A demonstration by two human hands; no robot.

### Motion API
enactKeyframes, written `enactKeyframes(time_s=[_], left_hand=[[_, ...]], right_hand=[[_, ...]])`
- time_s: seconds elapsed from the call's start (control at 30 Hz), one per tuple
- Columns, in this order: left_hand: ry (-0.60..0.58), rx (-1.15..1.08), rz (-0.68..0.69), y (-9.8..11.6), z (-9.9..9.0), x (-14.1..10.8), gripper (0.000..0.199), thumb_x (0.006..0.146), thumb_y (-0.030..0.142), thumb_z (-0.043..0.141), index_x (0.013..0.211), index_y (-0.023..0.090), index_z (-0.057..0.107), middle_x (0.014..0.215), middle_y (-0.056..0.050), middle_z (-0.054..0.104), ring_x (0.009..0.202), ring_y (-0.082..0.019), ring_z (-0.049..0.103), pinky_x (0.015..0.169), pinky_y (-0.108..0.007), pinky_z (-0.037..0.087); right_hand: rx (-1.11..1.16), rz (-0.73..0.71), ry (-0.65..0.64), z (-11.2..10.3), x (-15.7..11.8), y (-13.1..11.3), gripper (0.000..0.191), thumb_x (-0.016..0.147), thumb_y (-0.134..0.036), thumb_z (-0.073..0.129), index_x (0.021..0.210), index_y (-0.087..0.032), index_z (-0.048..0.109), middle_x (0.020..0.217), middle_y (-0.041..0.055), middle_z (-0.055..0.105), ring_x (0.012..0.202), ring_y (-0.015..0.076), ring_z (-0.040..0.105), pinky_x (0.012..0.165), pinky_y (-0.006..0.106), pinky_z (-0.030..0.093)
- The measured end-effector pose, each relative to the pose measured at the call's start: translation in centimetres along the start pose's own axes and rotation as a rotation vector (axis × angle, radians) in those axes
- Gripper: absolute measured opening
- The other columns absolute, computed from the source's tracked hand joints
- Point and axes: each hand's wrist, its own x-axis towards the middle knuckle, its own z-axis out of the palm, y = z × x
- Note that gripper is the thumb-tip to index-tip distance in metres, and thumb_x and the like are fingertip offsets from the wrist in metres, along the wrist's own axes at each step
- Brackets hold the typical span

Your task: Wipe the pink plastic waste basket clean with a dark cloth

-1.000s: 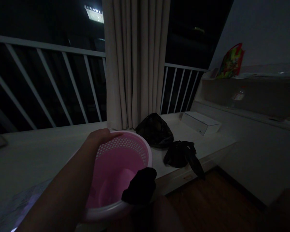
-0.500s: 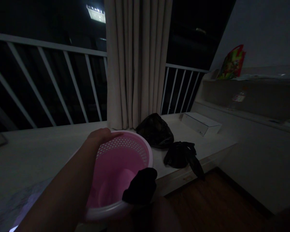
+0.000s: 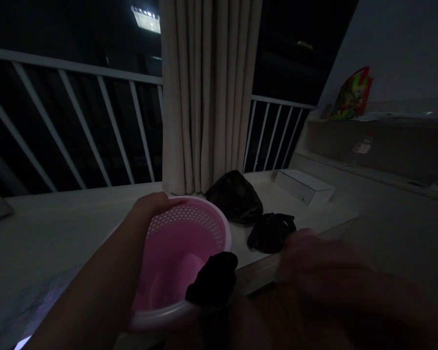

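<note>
A pink laundry basket (image 3: 168, 262) with a perforated upper wall is tilted so its mouth faces me, its inside visible. My left hand (image 3: 153, 204) is closed over its far rim, fingers partly hidden behind the edge. A dark black cloth (image 3: 213, 279) hangs over the near right rim. My right hand (image 3: 310, 262), smeared by motion, is beside the smaller black plastic bag (image 3: 270, 233), covering its trailing end; whether it touches the bag I cannot tell. A larger black plastic bag (image 3: 235, 197) sits behind that one on the white ledge (image 3: 310, 216).
A white box (image 3: 302, 184) lies toward the back right of the ledge. A beige curtain (image 3: 208, 97) and white railing (image 3: 105, 116) stand behind. On the right-hand shelves are a bottle (image 3: 361, 146) and a red-green bag (image 3: 352, 95). Wooden floor (image 3: 277, 311) shows below.
My right hand has come into view from the lower right, up to the smaller black bag. The left hand, basket and black cloth stay nearly where they were.
</note>
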Motion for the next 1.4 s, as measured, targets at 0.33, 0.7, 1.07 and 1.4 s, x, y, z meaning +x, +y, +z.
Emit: enactKeyframes(time_s=[0.33,0.7,1.07,1.4], left_hand=[[-0.006,0.001,0.015,-0.2,0.1,0.2,0.089,0.066,0.087,0.032,0.099,0.016,0.076,0.112,-0.019,0.07,0.101,-0.036,0.065,0.082,-0.04,0.049],[-0.009,0.012,0.004,0.1,-0.1,-0.3,0.095,0.066,0.088,0.03,0.109,0.013,0.072,0.116,-0.021,0.068,0.105,-0.036,0.063,0.082,-0.039,0.049],[0.007,0.016,0.017,-0.2,0.2,0.0,0.092,0.066,0.086,0.034,0.109,0.014,0.072,0.116,-0.021,0.068,0.105,-0.036,0.063,0.084,-0.039,0.048],[0.007,0.014,0.01,-0.2,0.3,0.1,0.096,0.065,0.087,0.033,0.111,0.012,0.071,0.117,-0.021,0.068,0.106,-0.037,0.063,0.085,-0.04,0.048]], right_hand=[[-0.079,-0.157,0.011,5.6,2.2,4.5,0.014,0.072,-0.013,0.043,0.065,-0.019,0.054,0.064,0.0014,0.058,0.062,0.0147,0.052,0.062,0.033,0.037],[-0.075,-0.108,-0.265,6.7,1.6,6.4,0.014,0.09,-0.013,0.051,0.094,-0.019,0.063,0.082,0.0008,0.071,0.077,0.0143,0.062,0.081,0.035,0.037],[-0.107,-0.096,-0.288,7.2,1.4,6.4,0.013,0.089,-0.016,0.053,0.081,-0.019,0.062,0.074,-0.0006,0.068,0.073,0.0134,0.059,0.076,0.033,0.036],[-0.148,-0.216,-0.409,8.4,1.4,6.7,0.025,0.086,-0.027,0.048,0.062,-0.019,0.053,0.064,0.0001,0.059,0.063,0.0133,0.054,0.063,0.029,0.038]])
